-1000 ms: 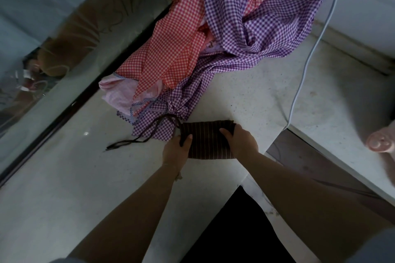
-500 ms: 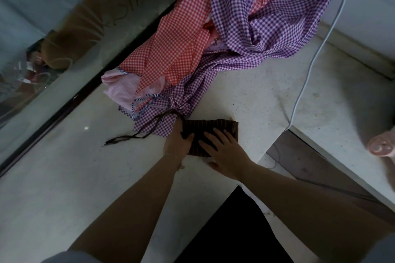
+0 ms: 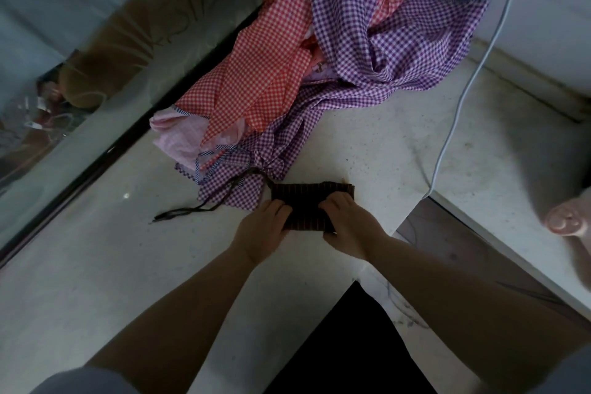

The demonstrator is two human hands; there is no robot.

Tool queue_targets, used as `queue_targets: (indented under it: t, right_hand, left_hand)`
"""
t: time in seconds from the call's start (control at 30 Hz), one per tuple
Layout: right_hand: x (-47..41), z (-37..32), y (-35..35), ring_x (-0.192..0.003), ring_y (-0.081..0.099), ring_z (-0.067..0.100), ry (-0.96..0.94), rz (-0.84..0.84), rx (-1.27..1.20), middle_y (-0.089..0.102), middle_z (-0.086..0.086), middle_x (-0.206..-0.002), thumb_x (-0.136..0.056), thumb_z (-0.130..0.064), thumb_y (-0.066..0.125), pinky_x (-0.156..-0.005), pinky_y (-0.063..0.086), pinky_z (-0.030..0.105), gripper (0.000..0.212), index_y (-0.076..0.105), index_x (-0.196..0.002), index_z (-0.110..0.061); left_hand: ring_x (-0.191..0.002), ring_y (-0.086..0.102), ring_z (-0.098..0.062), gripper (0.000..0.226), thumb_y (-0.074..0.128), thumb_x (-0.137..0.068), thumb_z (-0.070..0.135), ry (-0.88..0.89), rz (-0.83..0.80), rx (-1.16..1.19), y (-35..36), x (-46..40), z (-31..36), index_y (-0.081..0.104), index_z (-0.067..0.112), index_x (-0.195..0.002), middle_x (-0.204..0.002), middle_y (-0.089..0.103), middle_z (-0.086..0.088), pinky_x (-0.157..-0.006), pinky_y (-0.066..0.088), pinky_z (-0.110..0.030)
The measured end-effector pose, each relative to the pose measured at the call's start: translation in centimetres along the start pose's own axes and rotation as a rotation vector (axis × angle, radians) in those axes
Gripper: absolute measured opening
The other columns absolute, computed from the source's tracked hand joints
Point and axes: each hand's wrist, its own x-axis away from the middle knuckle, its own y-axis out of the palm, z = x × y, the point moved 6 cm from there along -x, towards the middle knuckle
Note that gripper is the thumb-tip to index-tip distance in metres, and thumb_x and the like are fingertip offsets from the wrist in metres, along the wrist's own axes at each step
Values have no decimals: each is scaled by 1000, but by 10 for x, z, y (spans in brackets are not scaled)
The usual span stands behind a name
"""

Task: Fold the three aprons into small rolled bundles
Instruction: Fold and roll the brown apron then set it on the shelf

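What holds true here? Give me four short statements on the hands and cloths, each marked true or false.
1. Both hands, the left hand and the right hand, grip the dark striped apron. True.
2. The dark striped apron hangs in the air. False: it lies on the pale countertop.
3. The purple checked apron lies heaped with the red checked apron. True.
4. The white cable crosses the dark striped apron. False: it runs off to its right.

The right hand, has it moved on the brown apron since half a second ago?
Yes. The right hand has drawn back from lying flat on top to gripping the brown apron's near right edge, toward the counter's front edge.
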Motion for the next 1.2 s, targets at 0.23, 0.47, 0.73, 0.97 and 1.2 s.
queue_targets:
  t: [0.23,0.47,0.73,0.97,1.2]
  right_hand:
    - [-10,36,-18,-94,49,11,405,103,-374,43,-1,-121,-85,-45,64,-81,47,23,37,60,-103,-13]
    - [-38,55,-18,-109,46,24,708,-340,-423,29,6,-131,-81,-42,68,-76,51,29,59,52,-122,-3]
    - [-52,41,-26,-114,50,27,492,-685,-54,52,6,-122,-72,-55,72,-95,43,36,87,36,-138,-12]
    - [-25,24,-8,-116,40,26,429,-480,30,41,9,-129,-59,-69,72,-93,45,40,89,46,-127,-17]
    - [-18,12,-28,-95,58,21,376,-453,-144,59,3,-114,-66,-52,78,-80,51,33,82,34,-125,-17]
  left_hand:
    - [-106,58,-27,48,56,-93,35,-281,-82,195,-12,-31,-22,46,10,-133,-120,60,-14,-90,46,-35]
    - [-122,46,-30,52,54,-93,35,-284,-157,168,-12,-56,-21,37,16,-139,-146,23,-12,-100,44,-41]
    - [-135,31,-28,53,48,-94,45,-94,-417,-153,-8,-74,-10,39,16,-138,-149,28,-7,-107,35,-43]
    - [-124,40,-33,55,58,-91,37,-73,-712,-292,-20,-72,17,36,12,-134,-142,30,-18,-96,40,-44]
    - [-99,64,-29,89,80,-32,70,49,-374,-380,-25,-59,19,72,12,-100,-107,69,-6,-81,52,-52]
